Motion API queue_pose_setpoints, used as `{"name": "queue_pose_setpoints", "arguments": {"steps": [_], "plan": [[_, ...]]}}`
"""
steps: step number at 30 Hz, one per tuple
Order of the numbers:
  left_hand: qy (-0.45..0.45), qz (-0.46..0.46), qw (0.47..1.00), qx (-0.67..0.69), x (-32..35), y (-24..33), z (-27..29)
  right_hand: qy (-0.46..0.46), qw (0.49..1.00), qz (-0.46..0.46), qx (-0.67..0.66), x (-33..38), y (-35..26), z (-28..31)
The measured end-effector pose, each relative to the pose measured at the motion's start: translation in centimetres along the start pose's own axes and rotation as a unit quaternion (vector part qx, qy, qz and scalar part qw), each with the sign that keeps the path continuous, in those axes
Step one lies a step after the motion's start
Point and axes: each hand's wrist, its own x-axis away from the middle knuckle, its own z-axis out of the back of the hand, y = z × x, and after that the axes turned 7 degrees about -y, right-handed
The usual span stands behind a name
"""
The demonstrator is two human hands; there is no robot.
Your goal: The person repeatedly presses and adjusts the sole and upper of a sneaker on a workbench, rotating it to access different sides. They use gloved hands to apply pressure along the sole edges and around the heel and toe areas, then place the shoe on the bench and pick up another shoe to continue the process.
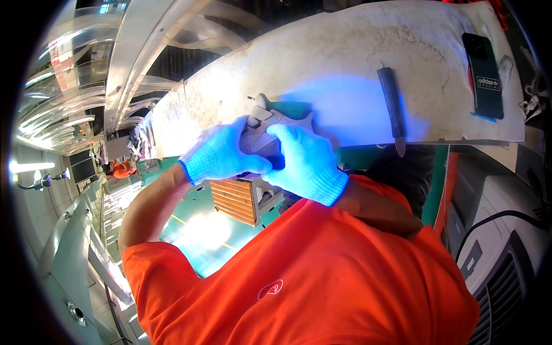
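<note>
Apparently mid-handling: left hand [221, 152] and right hand [310, 158] both grip a grey part [259, 138] at the surface's [345, 46] near edge, knife-like tool [392, 103] lying apart, no finished state visible, remaining work unclear.

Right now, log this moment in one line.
left hand: holding grey part; right hand: holding grey part; dark-handled tool: on bench, right of hands; dark phone: farther right
</note>
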Motion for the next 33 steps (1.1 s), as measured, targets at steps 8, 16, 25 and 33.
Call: {"name": "queue_pose_setpoints", "arguments": {"steps": [8,16,25,33], "plan": [[0.048,0.044,0.996,-0.054,-0.2,1.6,-1.0,-0.034,0.999,-0.027,-0.018,0.1,0.0,0.4],[0.072,0.041,0.995,-0.061,-0.6,0.5,-1.0,0.009,1.0,0.003,0.006,-0.4,-0.7,-0.6],[-0.029,-0.431,0.816,0.384,1.3,-7.8,-2.3,0.013,0.909,-0.125,-0.398,5.9,2.0,5.0],[0.038,-0.359,0.591,0.722,-4.0,0.2,-22.6,0.061,0.884,-0.087,-0.455,5.4,2.1,6.1]]}}
